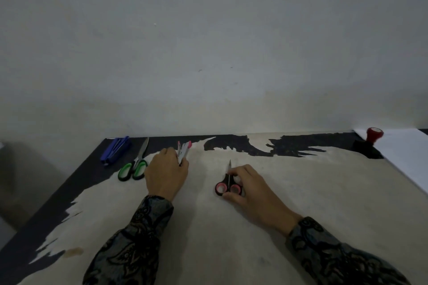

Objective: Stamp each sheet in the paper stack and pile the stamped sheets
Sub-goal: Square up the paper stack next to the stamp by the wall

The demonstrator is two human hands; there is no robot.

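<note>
Stamp [374, 134]: red handle tilted up-right, standing far right on the counter [301, 192] beside paper stack [403, 152]; left hand [165, 172] pinching pink-capped pens [184, 149]; right hand [247, 188] gripping pink scissors [228, 186], blades pointing away

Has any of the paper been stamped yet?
No stamped sheet shows. The red-handled stamp stands untouched by the white paper at the table's far right. The left hand holds pink-capped pens; the right hand grips small pink-handled scissors. All stamping remains.
</note>
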